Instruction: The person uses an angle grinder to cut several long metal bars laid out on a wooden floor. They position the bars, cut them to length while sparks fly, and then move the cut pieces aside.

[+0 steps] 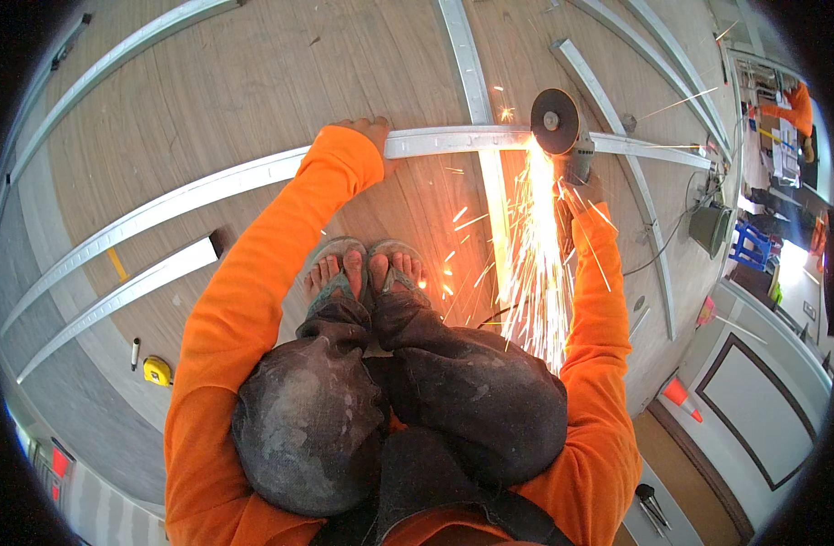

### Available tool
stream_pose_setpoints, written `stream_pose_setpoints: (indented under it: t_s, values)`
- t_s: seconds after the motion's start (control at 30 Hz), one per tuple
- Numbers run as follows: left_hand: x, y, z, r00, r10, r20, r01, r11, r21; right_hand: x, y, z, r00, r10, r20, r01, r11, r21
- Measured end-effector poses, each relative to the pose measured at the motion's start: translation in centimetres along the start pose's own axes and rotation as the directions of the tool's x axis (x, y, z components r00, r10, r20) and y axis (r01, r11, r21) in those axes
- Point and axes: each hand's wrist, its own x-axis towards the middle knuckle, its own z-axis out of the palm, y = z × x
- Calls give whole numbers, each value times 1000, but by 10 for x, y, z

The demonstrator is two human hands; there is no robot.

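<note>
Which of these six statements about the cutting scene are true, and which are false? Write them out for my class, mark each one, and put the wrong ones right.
1. The right hand holds an angle grinder. True.
2. The left hand touches nothing. False: it holds the metal strip at which the grinder is working.
3. Bright sparks stream from the disc down the picture. True.
4. The tape measure is blue and lies to the person's right. False: it is yellow and lies to the person's left.
5. The person wears closed boots. False: they wear open sandals, with toes showing.
6. The sleeves on both of the person's arms are orange. True.
</note>
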Motion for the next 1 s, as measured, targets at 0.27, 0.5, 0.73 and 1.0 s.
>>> stream_pose_setpoints:
  t_s: [0.27,0.5,0.73,1.0]
  values:
    - [4,-2,2,1000,9,27,-9,1000,20,-9,-21,0,980,192,49,-189,980,-60]
    - [6,-5,10,999,3,-45,-2,1000,24,-6,-14,-1,990,135,42,-131,989,-74]
    - [4,-5,9,999,13,-38,-13,1000,5,-4,-15,-1,996,80,23,-78,992,-94]
    - [2,-2,9,999,15,-49,-14,1000,17,3,2,-5,996,93,3,-93,995,-39]
